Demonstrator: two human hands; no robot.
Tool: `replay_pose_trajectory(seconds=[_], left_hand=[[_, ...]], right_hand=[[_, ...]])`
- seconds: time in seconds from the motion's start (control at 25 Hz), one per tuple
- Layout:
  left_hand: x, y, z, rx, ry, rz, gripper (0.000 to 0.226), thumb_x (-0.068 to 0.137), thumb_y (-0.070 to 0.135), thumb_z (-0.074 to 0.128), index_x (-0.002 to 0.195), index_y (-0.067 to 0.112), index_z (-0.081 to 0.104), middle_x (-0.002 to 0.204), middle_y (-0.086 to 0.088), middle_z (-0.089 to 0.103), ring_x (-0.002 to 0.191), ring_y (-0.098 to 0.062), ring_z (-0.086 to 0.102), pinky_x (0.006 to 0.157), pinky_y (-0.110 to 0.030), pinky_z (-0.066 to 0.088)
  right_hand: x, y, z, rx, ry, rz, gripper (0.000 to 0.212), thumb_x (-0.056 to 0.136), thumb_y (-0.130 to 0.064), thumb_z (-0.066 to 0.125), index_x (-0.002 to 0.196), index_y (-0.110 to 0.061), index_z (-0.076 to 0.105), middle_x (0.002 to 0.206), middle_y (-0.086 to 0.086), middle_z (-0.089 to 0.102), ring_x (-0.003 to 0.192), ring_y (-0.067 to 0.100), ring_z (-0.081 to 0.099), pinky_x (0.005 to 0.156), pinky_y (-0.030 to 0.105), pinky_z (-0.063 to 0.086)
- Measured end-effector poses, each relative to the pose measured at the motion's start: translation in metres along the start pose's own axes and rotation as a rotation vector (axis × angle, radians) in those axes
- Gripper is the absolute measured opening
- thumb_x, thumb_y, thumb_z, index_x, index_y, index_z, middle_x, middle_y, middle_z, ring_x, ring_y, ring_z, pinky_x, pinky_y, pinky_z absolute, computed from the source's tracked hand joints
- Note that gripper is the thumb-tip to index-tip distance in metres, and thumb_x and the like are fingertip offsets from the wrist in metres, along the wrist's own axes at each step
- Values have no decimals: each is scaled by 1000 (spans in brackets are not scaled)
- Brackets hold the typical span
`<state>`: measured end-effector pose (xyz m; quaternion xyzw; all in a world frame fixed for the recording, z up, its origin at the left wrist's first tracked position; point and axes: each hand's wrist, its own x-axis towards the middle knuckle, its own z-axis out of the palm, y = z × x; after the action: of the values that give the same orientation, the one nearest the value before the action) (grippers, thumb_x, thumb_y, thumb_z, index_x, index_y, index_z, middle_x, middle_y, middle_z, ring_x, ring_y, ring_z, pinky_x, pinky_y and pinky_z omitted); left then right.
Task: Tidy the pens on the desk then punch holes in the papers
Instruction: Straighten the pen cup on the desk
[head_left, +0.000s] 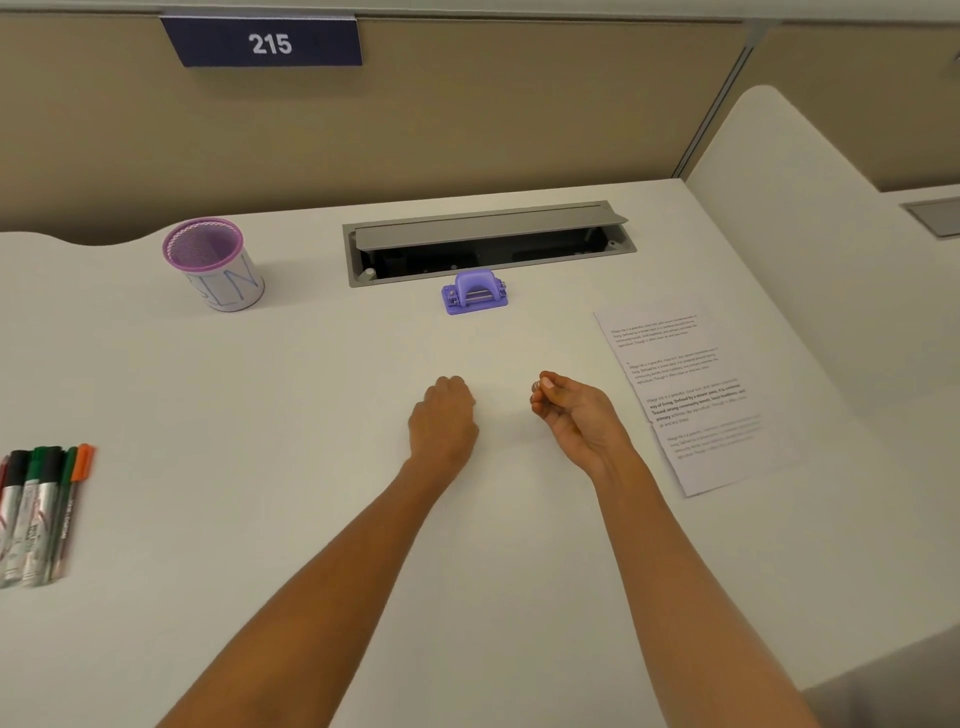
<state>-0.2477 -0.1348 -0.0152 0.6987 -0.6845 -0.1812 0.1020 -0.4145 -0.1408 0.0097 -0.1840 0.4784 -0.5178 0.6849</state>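
Through the head camera I am seeing my left hand (441, 421) resting on the desk (260, 389) in a fist and my right hand (571, 410) lying loosely bent, both holding nothing. The pens (39, 512) are lying bunched far left, well apart from the cup (218, 270), and the papers (691, 400) are sitting on the right. I am worrying a fast grab could roll pens off the desk.
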Motion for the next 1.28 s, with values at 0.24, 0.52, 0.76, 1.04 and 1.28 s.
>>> replay_pose_trajectory(seconds=[0.24, 0.52, 0.76, 1.04, 1.28], left_hand=[[-8, -62, -53, -363, 262, -199, 11, 95, 9, 43, 95, 12, 53, 97, -1, 57, 80, -20, 51, 68, -32, 36], [-14, -110, -100, -518, 334, -300, 16, 97, 13, 44, 102, 8, 59, 95, 2, 59, 83, -18, 54, 72, -29, 38], [-6, -148, -142, -602, 402, -342, 18, 98, 15, 45, 104, 7, 60, 92, 3, 58, 82, -18, 55, 71, -28, 39], [39, -205, -191, -551, 465, -348, 21, 98, 17, 47, 108, 4, 60, 95, -3, 60, 83, -17, 53, 72, -27, 39], [101, -250, -219, -460, 504, -329, 20, 97, 18, 49, 103, 4, 62, 100, -12, 68, 80, -18, 53, 68, -27, 37]], right_hand=[[4, 0, 17, 36, -13, 17, 13, 93, 7, 51, 88, 2, 62, 78, 10, 57, 73, 18, 56, 63, 21, 56], [12, 12, 81, -2, -108, 75, 11, 92, 5, 54, 92, 2, 65, 79, 10, 62, 74, 18, 60, 65, 24, 58], [29, 41, 182, -46, -240, 152, 11, 92, 4, 55, 93, 1, 66, 81, 12, 63, 76, 19, 61, 68, 26, 60], [69, 71, 296, -199, -307, 156, 11, 91, 0, 59, 90, -5, 69, 85, 10, 68, 77, 18, 66, 64, 25, 59], [120, 73, 378, -465, -332, -18, 12, 92, 1, 57, 100, 2, 66, 86, 10, 66, 72, 15, 62, 67, 22, 58]])
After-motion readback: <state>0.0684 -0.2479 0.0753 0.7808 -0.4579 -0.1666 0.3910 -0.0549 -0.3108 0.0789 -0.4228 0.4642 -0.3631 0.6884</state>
